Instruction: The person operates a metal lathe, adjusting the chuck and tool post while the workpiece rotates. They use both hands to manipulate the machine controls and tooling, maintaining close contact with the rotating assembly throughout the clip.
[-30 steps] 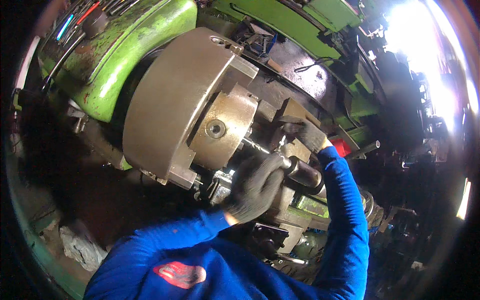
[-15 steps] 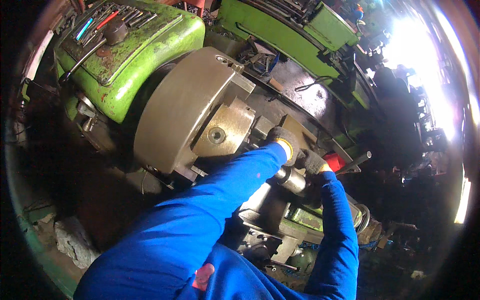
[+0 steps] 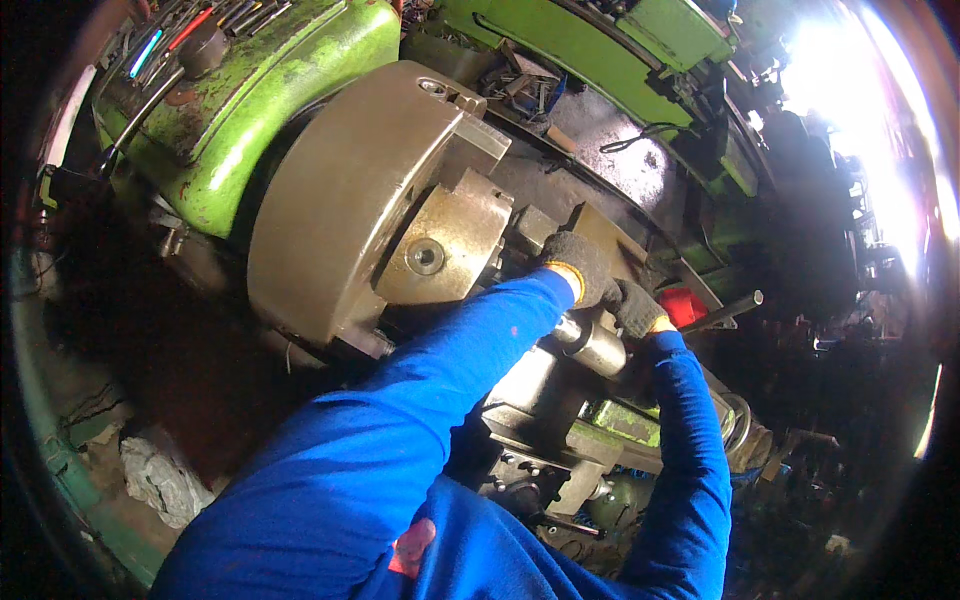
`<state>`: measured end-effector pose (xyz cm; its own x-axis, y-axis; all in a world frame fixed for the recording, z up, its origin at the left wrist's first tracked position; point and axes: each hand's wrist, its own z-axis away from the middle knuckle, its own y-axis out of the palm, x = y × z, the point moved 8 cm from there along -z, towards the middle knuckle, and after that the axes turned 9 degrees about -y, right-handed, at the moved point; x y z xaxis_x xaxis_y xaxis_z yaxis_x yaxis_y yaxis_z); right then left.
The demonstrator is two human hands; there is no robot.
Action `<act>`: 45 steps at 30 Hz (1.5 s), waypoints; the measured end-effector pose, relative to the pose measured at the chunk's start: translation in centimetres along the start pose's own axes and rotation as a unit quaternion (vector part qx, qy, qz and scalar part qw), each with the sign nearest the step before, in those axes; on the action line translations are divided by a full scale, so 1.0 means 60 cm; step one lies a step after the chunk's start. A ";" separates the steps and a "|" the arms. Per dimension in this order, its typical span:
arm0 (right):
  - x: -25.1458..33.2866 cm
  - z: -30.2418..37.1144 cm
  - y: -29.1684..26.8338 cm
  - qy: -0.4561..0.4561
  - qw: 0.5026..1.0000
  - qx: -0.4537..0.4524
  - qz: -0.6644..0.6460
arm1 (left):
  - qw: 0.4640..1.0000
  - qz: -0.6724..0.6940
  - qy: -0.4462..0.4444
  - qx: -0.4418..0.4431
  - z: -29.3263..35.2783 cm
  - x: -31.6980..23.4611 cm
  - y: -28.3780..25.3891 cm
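Note:
A large steel lathe chuck [image 3: 340, 200] with a bright stepped jaw [image 3: 450, 240] fills the middle left. To its right, both my gloved hands are close together over the dark metal carriage parts. My left hand [image 3: 582, 264] is closed in a dark knit glove beside a square steel block [image 3: 606, 238]. Just right of it, my right hand [image 3: 634, 308] has its fingers curled down. Whatever the fingers grip is hidden beneath the gloves. A short steel cylinder [image 3: 597, 350] sits just below the hands. Beside the right wrist is a red piece [image 3: 682, 306] with a steel bar [image 3: 728, 311].
The green headstock [image 3: 290, 90] at the upper left carries a wrench [image 3: 150, 115] and several hand tools. Behind the carriage lies a metal tray [image 3: 610, 150] with scraps. A green machine bed [image 3: 560, 50] runs along the back. Crumpled pale sheeting [image 3: 160, 480] lies at the lower left.
The view has shifted slightly, so the chuck and headstock appear farther up and left. Both hands remain together at the carriage, a little farther right in the picture.

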<state>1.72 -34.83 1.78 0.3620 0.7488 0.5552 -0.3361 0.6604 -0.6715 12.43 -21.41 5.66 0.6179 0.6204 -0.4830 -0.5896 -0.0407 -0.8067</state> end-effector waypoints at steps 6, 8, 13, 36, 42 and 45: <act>0.012 0.002 -0.001 -0.046 0.999 0.002 0.011 | 1.000 0.011 0.017 -0.017 0.005 -0.003 -0.004; 0.014 0.006 -0.003 -0.079 0.996 -0.008 0.034 | 0.999 0.018 0.021 -0.017 0.009 -0.004 -0.007; 0.042 0.018 -0.009 -0.087 0.996 0.013 0.033 | 1.000 0.016 0.023 -0.007 0.009 -0.009 -0.005; 0.409 0.299 0.032 -0.099 0.920 -0.054 0.375 | 0.424 0.875 -0.206 0.110 0.403 0.102 0.222; 0.388 0.308 0.142 -0.044 0.926 -0.058 0.371 | 0.444 0.871 -0.146 0.150 0.370 0.091 0.213; 0.415 0.328 0.123 -0.040 0.931 -0.090 0.353 | 0.514 0.829 -0.154 0.155 0.352 0.096 0.207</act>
<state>-8.85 -10.24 20.30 0.0377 0.9990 -0.0247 -0.3112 -0.0117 -0.9503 -2.32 -1.80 0.02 -0.9523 0.0302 -0.3037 -0.2568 -0.6168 0.7441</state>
